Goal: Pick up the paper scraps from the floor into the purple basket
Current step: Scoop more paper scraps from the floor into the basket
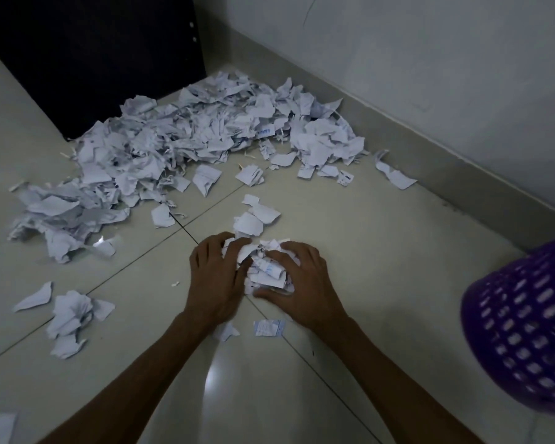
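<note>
A small bunch of white paper scraps [265, 267] lies on the tiled floor between my hands. My left hand [217, 277] curls round its left side and my right hand [297, 283] cups its right side, fingers bent over the paper. A big heap of torn paper scraps [173, 145] spreads across the floor beyond, reaching the wall corner. The purple basket [526, 334], a perforated plastic one, stands at the right edge, partly out of frame.
A dark cabinet [103, 59] stands at the back left against the heap. A grey wall with skirting [430, 155] runs along the right. Loose scraps lie at the left [74, 315], under my wrists [268, 326] and near the skirting [394, 174].
</note>
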